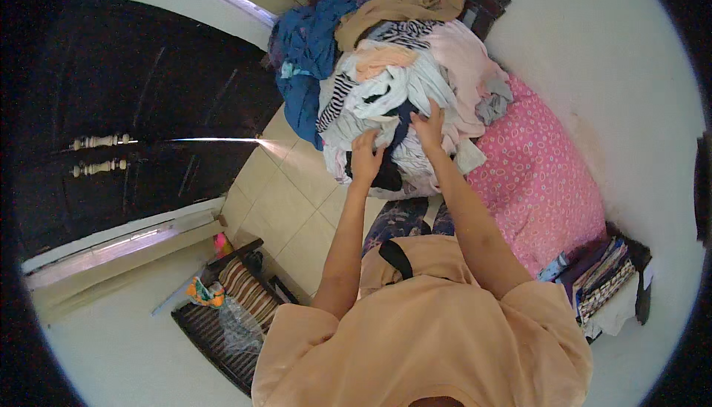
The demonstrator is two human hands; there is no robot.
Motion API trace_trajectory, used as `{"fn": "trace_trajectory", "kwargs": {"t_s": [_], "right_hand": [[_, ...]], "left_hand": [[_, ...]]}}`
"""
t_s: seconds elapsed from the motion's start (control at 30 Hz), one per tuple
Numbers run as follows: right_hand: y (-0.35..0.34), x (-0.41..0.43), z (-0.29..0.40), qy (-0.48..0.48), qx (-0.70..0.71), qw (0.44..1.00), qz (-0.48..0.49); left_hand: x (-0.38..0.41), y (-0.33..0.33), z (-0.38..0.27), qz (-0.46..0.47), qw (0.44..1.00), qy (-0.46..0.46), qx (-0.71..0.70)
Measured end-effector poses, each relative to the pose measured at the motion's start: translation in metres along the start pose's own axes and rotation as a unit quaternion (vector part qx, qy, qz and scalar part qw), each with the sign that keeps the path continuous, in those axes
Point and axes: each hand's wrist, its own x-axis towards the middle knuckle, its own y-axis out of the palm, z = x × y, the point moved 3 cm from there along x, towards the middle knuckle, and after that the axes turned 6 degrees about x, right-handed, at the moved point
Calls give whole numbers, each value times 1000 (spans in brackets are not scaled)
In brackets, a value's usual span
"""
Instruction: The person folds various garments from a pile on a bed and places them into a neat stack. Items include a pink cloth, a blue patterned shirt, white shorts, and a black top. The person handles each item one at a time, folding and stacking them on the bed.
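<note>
Before me lies a large heap of clothes, with white garments (384,92) in the middle. My left hand (367,156) rests on the near side of the heap, against a whitish cloth and beside a black cloth (387,176). My right hand (428,129) touches the white cloth at its right, next to a dark navy cloth (401,123). Whether the fingers of either hand pinch any fabric cannot be made out. A peach cloth (384,61) and a black-and-white striped cloth (335,102) lie farther up the heap.
Blue fabric (306,45) and a tan garment (400,6) lie at the heap's far side. A pink patterned cover (539,179) bulges at the right, near a stack of folded cloths (603,284). Dark double doors (144,101) stand left, above a chair (217,329) bearing a striped cushion.
</note>
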Motion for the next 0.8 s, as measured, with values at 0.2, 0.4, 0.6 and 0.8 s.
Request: {"fn": "trace_trajectory", "kwargs": {"t_s": [0.2, 0.4, 0.6, 0.8], "right_hand": [[0, 2, -11, -230, -269, 935, -27], [17, -48, 73, 314, 25, 940, 131], [17, -50, 14, 237, -6, 909, 344], [-5, -100, 64, 235, -16, 937, 259]], "left_hand": [[0, -23, -15, -32, 998, 34, -48], [-18, -57, -52, -33, 978, 168, -119], [-30, -65, -63, -24, 973, 142, -183], [-34, -62, 21, -121, 972, -101, -174]]}}
